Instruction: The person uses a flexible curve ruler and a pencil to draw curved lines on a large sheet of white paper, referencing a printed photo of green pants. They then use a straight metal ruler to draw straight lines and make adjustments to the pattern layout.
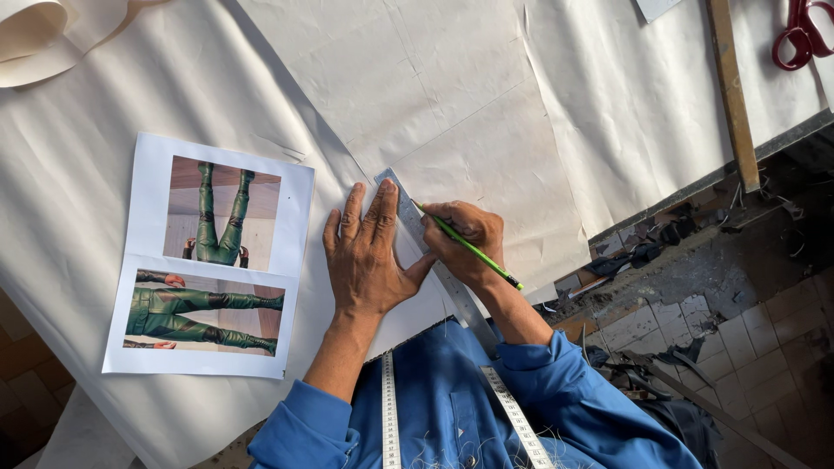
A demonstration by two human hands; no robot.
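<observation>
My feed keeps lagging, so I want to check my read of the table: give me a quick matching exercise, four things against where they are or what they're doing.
Things:
1. left hand
2. right hand
3. printed sheet
4. red scissors

Places or states:
A. far right corner of the table, untouched
B. grip closed on a green pencil, tip at the ruler's edge
C. lies on the paper to the left of both hands
D. pressed flat, fingers spread, on the metal ruler and paper

Pairs: 1-D, 2-B, 3-C, 4-A

Left hand [369, 254] flat, fingers spread; right hand [465, 239] in a closed writing grip, forearms converging
</observation>
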